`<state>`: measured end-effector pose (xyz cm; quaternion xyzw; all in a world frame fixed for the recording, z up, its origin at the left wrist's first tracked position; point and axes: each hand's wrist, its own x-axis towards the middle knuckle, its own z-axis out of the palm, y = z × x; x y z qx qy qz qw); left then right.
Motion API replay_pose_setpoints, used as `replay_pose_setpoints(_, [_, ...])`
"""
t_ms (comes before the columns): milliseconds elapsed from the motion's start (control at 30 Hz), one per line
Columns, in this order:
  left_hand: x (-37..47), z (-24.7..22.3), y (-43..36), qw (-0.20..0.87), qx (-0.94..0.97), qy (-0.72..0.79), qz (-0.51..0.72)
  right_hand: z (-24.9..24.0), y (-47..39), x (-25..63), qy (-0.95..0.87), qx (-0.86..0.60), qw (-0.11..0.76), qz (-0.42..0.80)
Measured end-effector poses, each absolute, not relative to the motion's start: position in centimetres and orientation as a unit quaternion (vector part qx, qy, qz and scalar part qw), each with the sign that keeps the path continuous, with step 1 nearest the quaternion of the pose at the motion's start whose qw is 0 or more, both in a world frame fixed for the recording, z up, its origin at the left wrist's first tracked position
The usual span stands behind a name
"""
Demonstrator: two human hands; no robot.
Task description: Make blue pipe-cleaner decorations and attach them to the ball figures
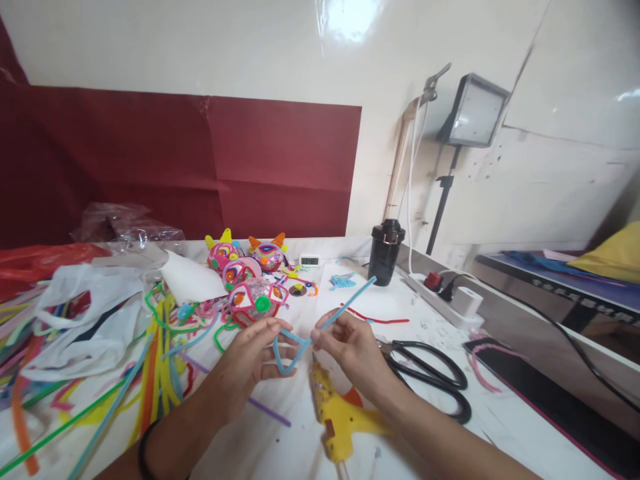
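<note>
Between my two hands is a light blue pipe cleaner [287, 368], bent into an angular loop on the left with a straight end rising to the upper right. My left hand [257, 353] pinches the loop's left side between thumb and finger. With closed fingertips my right hand [345, 340] grips it where the straight end leaves the loop. Below my right hand a yellow hot glue gun [336, 413] lies on the white table, its nozzle pointing away from me. Black-handled scissors [430, 367] rest beside my right wrist, their blades partly hidden.
Decorated balls with pipe cleaner trim [257, 299] stand at the back. Loose pipe cleaners [163, 347] and a white bag [85, 320] spread over the left. A black bottle [386, 253], a power strip [445, 303] and a dark mat [550, 400] sit at right.
</note>
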<state>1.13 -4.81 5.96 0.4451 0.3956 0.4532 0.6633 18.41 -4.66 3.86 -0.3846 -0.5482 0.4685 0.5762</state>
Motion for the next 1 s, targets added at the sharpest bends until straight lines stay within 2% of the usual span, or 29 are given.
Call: replay_pose_setpoints(1000, [1.18,5.47,-4.68,0.654,0.457,0.392,0.458,3.55,-4.51,18.47,-0.559,-0.383,0.578,0.455])
